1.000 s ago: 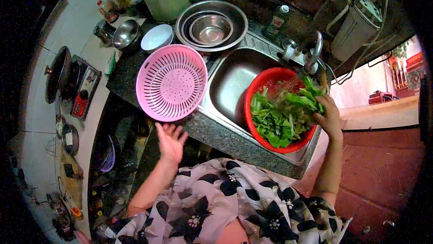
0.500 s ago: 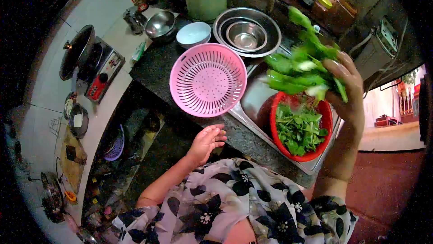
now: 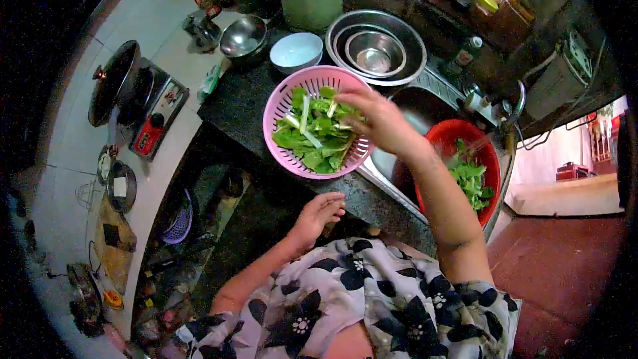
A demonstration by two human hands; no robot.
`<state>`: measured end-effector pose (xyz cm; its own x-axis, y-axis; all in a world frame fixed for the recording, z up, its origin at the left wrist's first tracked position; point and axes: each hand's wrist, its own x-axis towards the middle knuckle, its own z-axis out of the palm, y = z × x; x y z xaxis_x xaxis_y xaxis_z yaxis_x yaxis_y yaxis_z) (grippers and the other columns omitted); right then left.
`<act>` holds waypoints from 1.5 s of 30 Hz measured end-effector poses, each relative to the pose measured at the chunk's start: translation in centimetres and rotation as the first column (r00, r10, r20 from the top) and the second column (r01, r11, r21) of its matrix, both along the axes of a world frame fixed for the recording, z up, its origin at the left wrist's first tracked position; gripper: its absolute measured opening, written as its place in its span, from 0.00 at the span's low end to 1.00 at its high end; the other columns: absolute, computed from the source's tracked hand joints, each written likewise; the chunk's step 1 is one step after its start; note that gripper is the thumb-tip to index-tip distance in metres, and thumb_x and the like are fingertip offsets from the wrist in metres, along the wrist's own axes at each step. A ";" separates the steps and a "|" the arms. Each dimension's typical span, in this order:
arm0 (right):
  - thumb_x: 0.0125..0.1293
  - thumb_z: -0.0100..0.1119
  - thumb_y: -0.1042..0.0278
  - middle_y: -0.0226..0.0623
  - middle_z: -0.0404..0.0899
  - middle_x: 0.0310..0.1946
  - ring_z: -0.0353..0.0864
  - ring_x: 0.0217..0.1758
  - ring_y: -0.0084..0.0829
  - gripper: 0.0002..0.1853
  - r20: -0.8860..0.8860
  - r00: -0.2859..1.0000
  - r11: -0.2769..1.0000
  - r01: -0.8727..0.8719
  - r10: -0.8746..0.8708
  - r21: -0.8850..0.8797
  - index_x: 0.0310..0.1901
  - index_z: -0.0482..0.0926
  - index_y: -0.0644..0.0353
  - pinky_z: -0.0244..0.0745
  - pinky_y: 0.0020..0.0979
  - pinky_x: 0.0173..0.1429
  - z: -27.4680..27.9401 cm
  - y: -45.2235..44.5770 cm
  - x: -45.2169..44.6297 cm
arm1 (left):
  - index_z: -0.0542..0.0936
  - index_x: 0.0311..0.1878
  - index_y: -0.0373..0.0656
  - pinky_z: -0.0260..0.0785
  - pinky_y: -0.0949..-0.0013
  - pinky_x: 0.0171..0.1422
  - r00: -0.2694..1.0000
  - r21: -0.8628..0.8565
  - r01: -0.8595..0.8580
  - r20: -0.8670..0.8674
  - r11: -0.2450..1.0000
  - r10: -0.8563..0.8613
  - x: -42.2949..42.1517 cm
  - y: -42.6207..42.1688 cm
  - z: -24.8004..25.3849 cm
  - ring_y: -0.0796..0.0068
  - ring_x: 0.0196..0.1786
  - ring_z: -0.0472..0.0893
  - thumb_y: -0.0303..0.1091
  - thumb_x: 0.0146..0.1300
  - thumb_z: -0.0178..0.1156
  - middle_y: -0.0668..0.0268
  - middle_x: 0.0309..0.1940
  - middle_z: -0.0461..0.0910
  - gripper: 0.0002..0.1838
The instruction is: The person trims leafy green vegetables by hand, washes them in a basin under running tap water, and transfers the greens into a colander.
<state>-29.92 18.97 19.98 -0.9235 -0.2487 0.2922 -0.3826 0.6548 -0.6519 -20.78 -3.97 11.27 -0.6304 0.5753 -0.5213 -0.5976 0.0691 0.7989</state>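
Leafy greens (image 3: 312, 136) with pale stems lie in a heap inside the pink colander (image 3: 274, 110), which stands on the dark counter. Over the colander's right side is my right hand (image 3: 382, 123), fingers stretched out and apart above the leaves, gripping nothing that I can see. More green leaves (image 3: 468, 179) sit in a red basin (image 3: 493, 173) in the sink, partly hidden by my right forearm. My left hand (image 3: 320, 218) hangs in front of the counter's edge below the colander, its fingers loosely bent with nothing in them.
Behind the colander stand white bowls (image 3: 296, 52), nested steel basins (image 3: 415, 50) and a green container (image 3: 309, 0). The metal sink (image 3: 392, 176) has a faucet (image 3: 520, 100) at its right. A burner (image 3: 159, 116) is on the left counter.
My right hand has moved left from above the red basin to the colander. The bunch of greens it held now lies in the colander. My left hand stays low, shifted slightly.
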 end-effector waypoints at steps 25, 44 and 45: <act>0.53 0.43 0.88 0.41 0.75 0.47 0.77 0.44 0.31 0.23 0.227 0.899 0.911 0.402 -0.374 -0.092 0.52 0.71 0.61 0.71 0.29 0.49 -10.4 20.7 24.9 | 0.81 0.30 0.46 0.64 0.55 0.45 0.131 -0.781 -0.581 -0.368 0.229 -0.920 -15.4 -0.8 4.2 0.59 0.39 0.76 0.27 0.50 0.54 0.62 0.32 0.79 0.07; 0.50 0.52 0.71 0.40 0.78 0.32 0.75 0.42 0.40 0.08 -0.376 0.922 0.953 0.031 0.089 0.301 0.33 0.77 0.60 0.70 0.37 0.48 -0.8 -3.8 -1.4 | 0.78 0.29 0.44 0.69 0.54 0.39 -0.131 -0.644 -0.486 -0.615 0.591 -0.777 -12.3 2.0 14.2 0.57 0.35 0.78 0.32 0.48 0.58 0.58 0.29 0.79 0.05; 0.50 0.53 0.71 0.40 0.78 0.34 0.75 0.44 0.40 0.08 -0.415 0.903 0.943 0.041 0.107 0.330 0.33 0.77 0.59 0.69 0.38 0.49 0.3 -3.9 -1.9 | 0.79 0.30 0.44 0.69 0.54 0.39 -0.130 -0.660 -0.492 -0.589 0.568 -0.797 -13.4 1.8 13.8 0.57 0.35 0.78 0.33 0.49 0.58 0.58 0.28 0.79 0.06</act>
